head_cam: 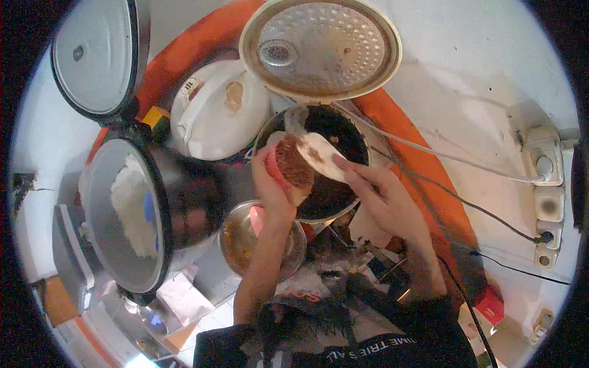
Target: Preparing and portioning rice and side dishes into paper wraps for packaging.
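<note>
My left hand (274,184) holds up a pink-rimmed bowl or wrapper of reddish-brown food (294,161); the container is partly hidden. Above the same food, my right hand (368,186) grips a pale rice paddle (322,156) smeared with brown. Both hands are over a round cooker with a dark inner pot (338,202), whose dimpled inner lid (322,46) stands raised behind it. Steam or a translucent bag shows near the pot's back rim. Below my left forearm sits a stained metal bowl (234,239) with a pink utensil (256,220) in it.
At left stands a second open cooker (92,216) with white rice (133,207) and something blue inside. A closed white cooker (221,110) is behind. Cords run right to wall sockets (547,202). A yellow sponge or box (156,117) lies behind the left cooker.
</note>
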Demonstrator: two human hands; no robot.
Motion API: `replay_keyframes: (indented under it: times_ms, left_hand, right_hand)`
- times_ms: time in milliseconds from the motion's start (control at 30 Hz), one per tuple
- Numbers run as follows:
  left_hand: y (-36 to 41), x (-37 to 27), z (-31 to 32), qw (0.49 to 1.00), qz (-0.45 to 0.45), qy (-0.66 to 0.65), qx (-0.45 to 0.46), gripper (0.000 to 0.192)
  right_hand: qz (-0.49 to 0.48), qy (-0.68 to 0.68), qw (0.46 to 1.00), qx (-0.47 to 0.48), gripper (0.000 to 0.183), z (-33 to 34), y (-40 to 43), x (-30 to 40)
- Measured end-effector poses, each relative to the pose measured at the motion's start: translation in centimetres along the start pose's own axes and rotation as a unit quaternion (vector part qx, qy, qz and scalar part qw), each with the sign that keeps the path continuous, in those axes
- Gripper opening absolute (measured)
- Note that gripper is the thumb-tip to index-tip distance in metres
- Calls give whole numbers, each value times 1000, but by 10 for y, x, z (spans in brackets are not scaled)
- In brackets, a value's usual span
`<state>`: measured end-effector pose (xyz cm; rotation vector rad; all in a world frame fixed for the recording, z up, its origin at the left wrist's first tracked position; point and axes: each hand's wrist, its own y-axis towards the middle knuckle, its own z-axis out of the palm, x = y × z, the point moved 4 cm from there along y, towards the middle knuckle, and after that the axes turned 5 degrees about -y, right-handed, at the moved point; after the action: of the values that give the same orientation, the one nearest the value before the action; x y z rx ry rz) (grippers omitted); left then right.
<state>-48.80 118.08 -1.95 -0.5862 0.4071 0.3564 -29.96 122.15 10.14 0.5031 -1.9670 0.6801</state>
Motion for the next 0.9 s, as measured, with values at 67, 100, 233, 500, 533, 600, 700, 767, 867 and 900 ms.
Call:
replay_keyframes:
  times_ms: [67, 100, 233, 500, 533, 600, 700, 767, 867, 900]
  left_hand:
    - [-4, 15, 8, 1000, 23, 11, -18, 35]
    - [-3, 25, 7, 998, 44, 23, -40, 34]
    - [11, 21, 0, 991, 103, 80, -4, 41]
    - [14, -1, 5, 996, 67, 13, -49, 32]
    - [20, -1, -3, 997, 55, 14, -42, 33]
    - [17, 3, -6, 999, 28, -9, -14, 33]
    - [22, 11, -22, 998, -47, -29, -6, 34]
    - [24, 16, -27, 997, -71, 7, 11, 34]
    - [9, 7, -11, 994, -86, 1, 66, 37]
    - [5, 3, -7, 990, -93, 2, 104, 37]
  right_hand:
    - [23, 4, 1000, 11, 43, 23, 13, -6]
    - [50, 10, 998, 22, 43, 32, 18, -21]
    - [9, 83, 996, 36, 44, 39, 16, -18]
    - [36, -29, 998, 37, 41, 42, -8, -22]
    - [45, -48, 997, 33, 41, 40, -10, -22]
    - [58, -70, 995, 50, 40, 15, -11, -23]
    - [51, -155, 986, 17, 40, -6, -3, -14]
    - [-46, -152, 982, -100, 39, 0, 8, -11]
    - [13, -269, 957, -106, 39, -1, 19, -24]
    - [52, -342, 931, -116, 40, -5, 20, -25]
